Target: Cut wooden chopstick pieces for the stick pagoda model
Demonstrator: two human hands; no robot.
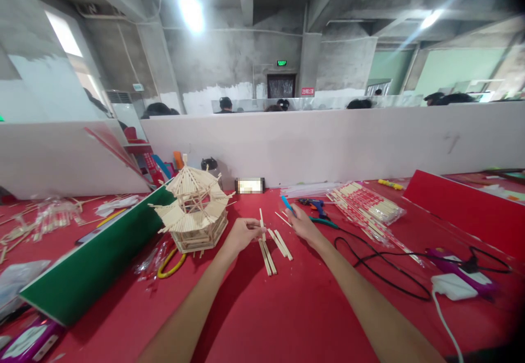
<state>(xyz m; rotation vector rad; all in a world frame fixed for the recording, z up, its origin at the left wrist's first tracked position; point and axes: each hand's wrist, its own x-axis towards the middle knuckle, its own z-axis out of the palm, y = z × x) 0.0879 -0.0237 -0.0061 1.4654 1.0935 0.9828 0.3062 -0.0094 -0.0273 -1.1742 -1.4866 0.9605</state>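
My left hand (246, 233) pinches a pale wooden stick (261, 218), which stands nearly upright at its fingertips. Below the fingers, several more wooden sticks (268, 259) lie side by side on the table, with another short group (282, 244) just to their right. My right hand (305, 227) is closed around a slim blue tool (286, 204); its exact kind is hard to make out. Left of my left hand stands a pavilion model (199, 210) built of such sticks, with a tiered roof.
A glue gun (315, 206) and a teal handle (326, 222) lie beyond my right hand. Packs of wrapped chopsticks (365, 207) are farther right, near a black cable (381, 256) and a white adapter (453, 286). A green board (102, 253) stands left; a white partition (328, 144) runs behind.
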